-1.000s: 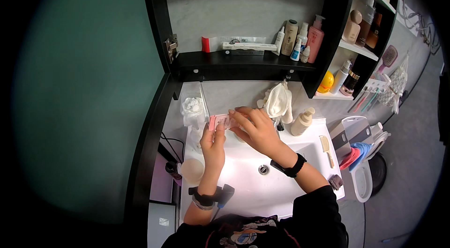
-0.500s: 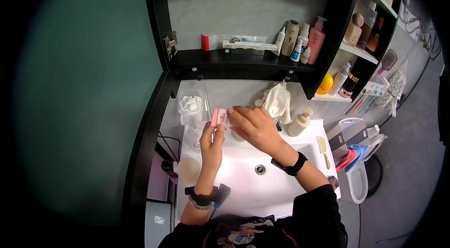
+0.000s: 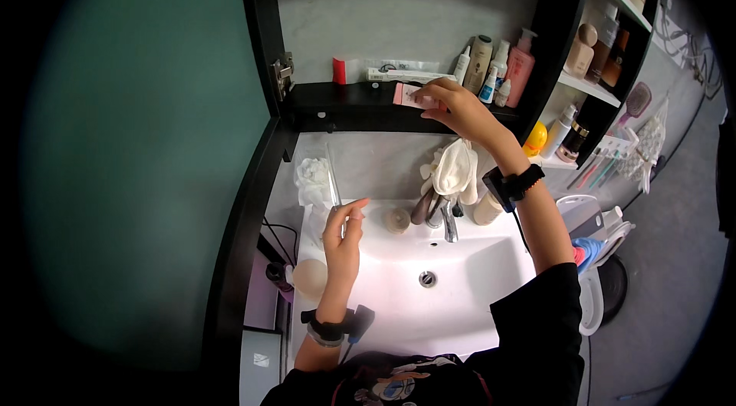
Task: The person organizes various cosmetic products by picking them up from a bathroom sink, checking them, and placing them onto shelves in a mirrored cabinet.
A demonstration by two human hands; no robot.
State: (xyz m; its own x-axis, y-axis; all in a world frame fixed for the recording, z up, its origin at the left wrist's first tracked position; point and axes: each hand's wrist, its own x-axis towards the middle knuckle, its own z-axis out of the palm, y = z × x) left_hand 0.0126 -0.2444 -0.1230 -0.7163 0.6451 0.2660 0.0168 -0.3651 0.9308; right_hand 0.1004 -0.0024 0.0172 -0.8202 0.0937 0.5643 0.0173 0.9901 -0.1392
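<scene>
My right hand [image 3: 456,108] reaches up to the black cabinet shelf [image 3: 345,118]. Its fingers and thumb grip a small flat pink box [image 3: 405,95], which is at the shelf's front edge; whether it rests there I cannot tell. Lower down, left of the basin, my left hand [image 3: 343,245] is loosely curled around a thin clear stick [image 3: 332,172] that points up from between the fingers and thumb. Behind the pink box lies a long white box [image 3: 406,75], with a red-ended clear packet [image 3: 340,71] beside it.
Several bottles, including a pink pump bottle [image 3: 520,69], stand at the shelf's right. Below are the white basin [image 3: 399,314], the tap [image 3: 450,222], a hanging white cloth [image 3: 455,168] and a small jar [image 3: 397,220]. The green cabinet door [image 3: 146,161] fills the left.
My right hand has carried the pink box up from beside my left hand to the shelf. My left hand has let go of the box and stays low, the clear stick shifting slightly left.
</scene>
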